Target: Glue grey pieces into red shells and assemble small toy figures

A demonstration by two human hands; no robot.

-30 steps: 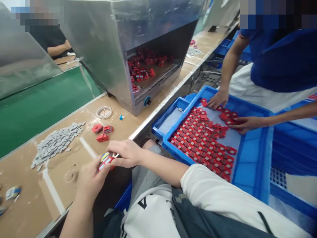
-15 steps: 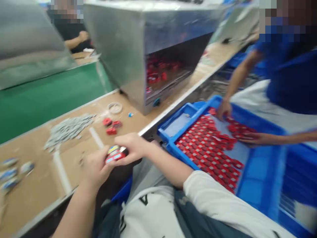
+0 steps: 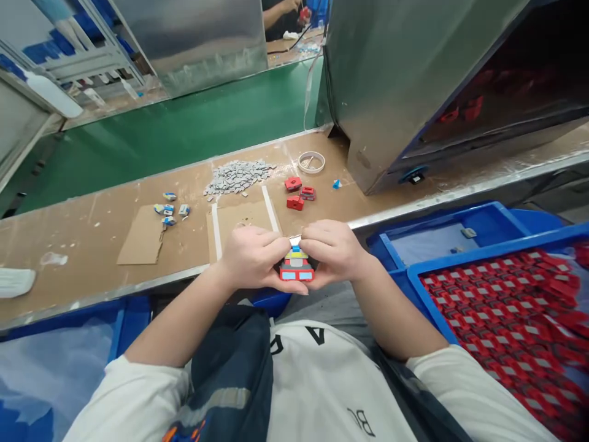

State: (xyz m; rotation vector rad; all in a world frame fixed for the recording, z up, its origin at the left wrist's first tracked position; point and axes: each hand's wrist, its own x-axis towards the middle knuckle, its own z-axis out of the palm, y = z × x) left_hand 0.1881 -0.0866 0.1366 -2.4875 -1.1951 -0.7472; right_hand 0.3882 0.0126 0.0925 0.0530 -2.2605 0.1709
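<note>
Between both hands, above the bench's front edge, is a small red toy vehicle (image 3: 297, 270) with a yellow and blue top and pale blue windows. My left hand (image 3: 251, 258) grips its left side, and my right hand (image 3: 335, 252) grips its right side. The fingers hide the toy's flanks and far end. Just beyond the hands lie several red toy parts (image 3: 295, 202). Further back a pile of small grey pieces (image 3: 238, 178) is spread beside a ring of tape (image 3: 311, 162). To the left sit several blue, white and yellow parts (image 3: 168, 210) near a cardboard sheet (image 3: 140, 236).
A large metal hood (image 3: 391, 80) stands on the bench at right, with red parts inside. Low on the right, a blue tray (image 3: 416, 270) holds rows of red parts, beside a smaller blue tray (image 3: 391, 252). Another blue bin (image 3: 117, 325) is at lower left.
The view has swung left and down, so the co-worker at the right tray is out of sight. Both hands still hold the toy vehicle, whose windowed end now faces me.
</note>
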